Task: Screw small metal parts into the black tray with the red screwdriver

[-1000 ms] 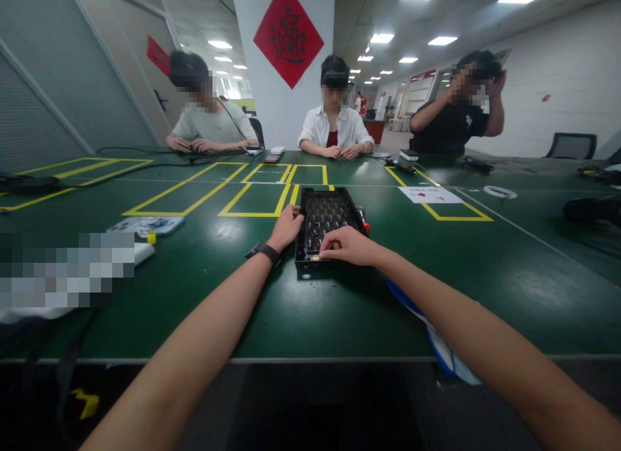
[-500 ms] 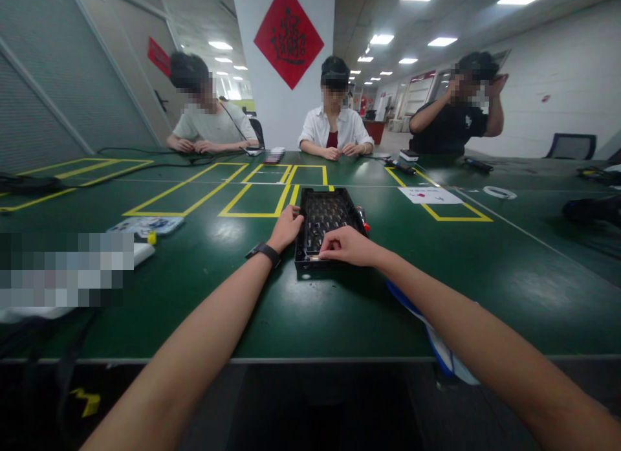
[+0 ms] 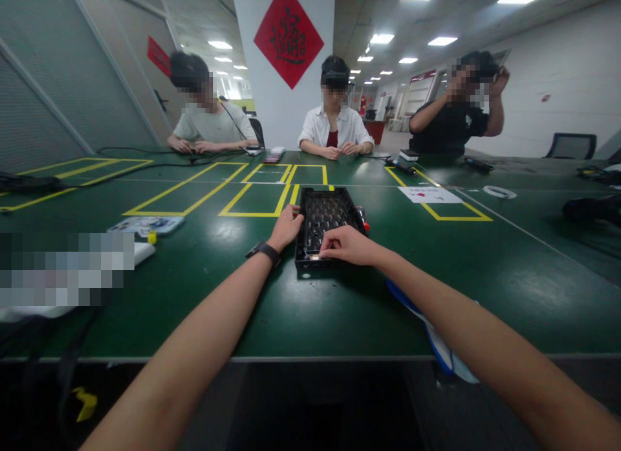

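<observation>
In front of me on the green table lies a black rectangular tray [image 3: 331,208] with rows of small shiny shapes inside. My left hand [image 3: 287,227] is at its left wall, the fingers closed against the rim. Over the tray's near end, my right hand [image 3: 347,245] is closed in a pinch, pointing down and left. A small pale piece [image 3: 315,257] shows right at those fingertips, inside the near left corner. Whatever sits between the fingertips is hidden. Against the tray's right side is an object with a red end [image 3: 365,227], partly covered by the tray.
A blue-and-white item [image 3: 439,338] hangs over the table's front edge under my right forearm. Left of me lie a patterned packet [image 3: 145,225] and a white object [image 3: 143,252]. A paper sheet [image 3: 429,195] lies to the right. Three people sit across the table.
Both of my hands and the tray stay practically in place. Across the table at the right, the person's raised hand has shifted slightly.
</observation>
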Demonstrator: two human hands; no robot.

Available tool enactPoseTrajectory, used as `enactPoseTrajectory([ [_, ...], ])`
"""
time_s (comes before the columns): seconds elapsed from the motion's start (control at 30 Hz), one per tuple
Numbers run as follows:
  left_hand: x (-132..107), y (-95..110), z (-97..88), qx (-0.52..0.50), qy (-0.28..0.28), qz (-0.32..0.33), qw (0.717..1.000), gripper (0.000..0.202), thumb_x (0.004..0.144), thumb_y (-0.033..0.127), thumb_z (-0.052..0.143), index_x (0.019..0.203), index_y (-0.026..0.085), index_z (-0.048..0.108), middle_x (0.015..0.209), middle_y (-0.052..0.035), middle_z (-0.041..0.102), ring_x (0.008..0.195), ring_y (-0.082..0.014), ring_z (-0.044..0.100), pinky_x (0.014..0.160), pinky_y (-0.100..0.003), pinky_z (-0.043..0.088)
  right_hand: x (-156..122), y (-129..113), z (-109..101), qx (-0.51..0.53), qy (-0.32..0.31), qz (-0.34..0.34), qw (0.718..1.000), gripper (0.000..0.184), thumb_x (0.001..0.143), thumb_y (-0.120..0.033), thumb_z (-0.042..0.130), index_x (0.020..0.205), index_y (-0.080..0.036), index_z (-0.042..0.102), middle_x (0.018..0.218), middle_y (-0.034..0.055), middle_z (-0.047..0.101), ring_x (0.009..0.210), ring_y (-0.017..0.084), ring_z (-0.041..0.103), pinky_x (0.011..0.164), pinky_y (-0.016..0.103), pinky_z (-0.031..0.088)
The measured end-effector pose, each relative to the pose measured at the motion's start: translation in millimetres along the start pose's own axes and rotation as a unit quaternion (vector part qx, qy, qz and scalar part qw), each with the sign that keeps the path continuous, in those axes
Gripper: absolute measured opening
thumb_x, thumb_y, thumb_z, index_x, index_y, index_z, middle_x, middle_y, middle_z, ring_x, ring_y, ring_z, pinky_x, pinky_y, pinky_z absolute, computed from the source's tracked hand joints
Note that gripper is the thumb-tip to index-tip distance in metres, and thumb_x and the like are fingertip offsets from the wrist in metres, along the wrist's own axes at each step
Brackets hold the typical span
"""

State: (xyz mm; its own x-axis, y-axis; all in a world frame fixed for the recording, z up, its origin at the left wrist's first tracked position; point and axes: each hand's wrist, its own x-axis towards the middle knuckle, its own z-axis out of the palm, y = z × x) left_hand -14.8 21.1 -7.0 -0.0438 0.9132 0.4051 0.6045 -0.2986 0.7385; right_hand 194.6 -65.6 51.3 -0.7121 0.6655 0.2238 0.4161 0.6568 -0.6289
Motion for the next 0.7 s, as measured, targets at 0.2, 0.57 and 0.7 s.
enactPoseTrajectory([
  [0.2,0.8,-2.6,1.2,0.0,0.001,0.002,1.0,0.032,0.075,0.024,0.044,0.105,0.015,0.05,0.098,-0.0084,0.058,0.091,-0.0195,0.055,0.085,-0.035,0.044,-0.4,-2.8,-1.0,0.02,0.004,-0.006,1.0,0.022,0.069,-0.031,0.069,0.076,-0.01,0.066,0.063,-0.0006,0.058,0.054,0.005,0.041,0.053,0.019,0.029],
  [0.57,0.2,-0.8,0.8,0.003,0.0,0.0,1.0,0.031,0.075,0.024,0.044,0.105,0.016,0.05,0.097,-0.0085,0.058,0.09,-0.02,0.055,0.084,-0.035,0.044,-0.7,-7.1,-0.9,0.052,0.005,0.013,0.999,0.025,0.068,-0.032,0.069,0.078,-0.01,0.065,0.067,0.0017,0.062,0.054,0.005,0.043,0.051,0.019,0.03],
  [0.7,-0.5,-1.7,0.5,0.002,0.001,0.004,1.0,0.031,0.076,0.025,0.044,0.105,0.015,0.049,0.096,-0.0084,0.058,0.089,-0.0199,0.055,0.084,-0.036,0.044,-0.7,-8.6,-1.4,0.044,0.006,0.009,0.999,0.025,0.068,-0.031,0.07,0.078,-0.009,0.066,0.069,0.0023,0.063,0.054,0.005,0.043,0.051,0.018,0.03],
])
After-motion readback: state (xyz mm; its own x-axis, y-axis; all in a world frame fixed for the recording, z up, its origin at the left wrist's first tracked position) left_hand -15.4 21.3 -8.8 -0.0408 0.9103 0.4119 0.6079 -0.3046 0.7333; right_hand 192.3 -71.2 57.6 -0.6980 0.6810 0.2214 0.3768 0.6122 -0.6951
